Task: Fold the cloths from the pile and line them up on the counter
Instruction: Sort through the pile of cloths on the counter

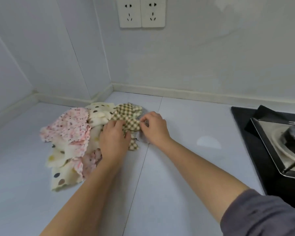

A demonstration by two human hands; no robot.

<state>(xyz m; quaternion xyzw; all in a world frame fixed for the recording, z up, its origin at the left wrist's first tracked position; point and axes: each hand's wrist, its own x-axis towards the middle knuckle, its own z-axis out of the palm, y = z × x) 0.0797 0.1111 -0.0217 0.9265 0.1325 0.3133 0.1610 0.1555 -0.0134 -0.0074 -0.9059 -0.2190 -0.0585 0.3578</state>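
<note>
Hands on the cloth pile (71, 142), centre-left of the frame.
I see the left hand (115, 136) lying on the pile, its fingers (119, 124) curled onto the brown-and-cream checked cloth (128, 113); the right hand (154, 129) pinches that cloth's right edge between thumb and forefinger. The checked cloth sits at the pile's upper right, beside a cream polka-dot cloth (99, 112) and a pink speckled cloth (70, 126), all on the pale surface (186, 159). A black gas hob (255, 143) fills the right edge.

Dark grey sleeve (266, 215), right arm (203, 166).
</note>
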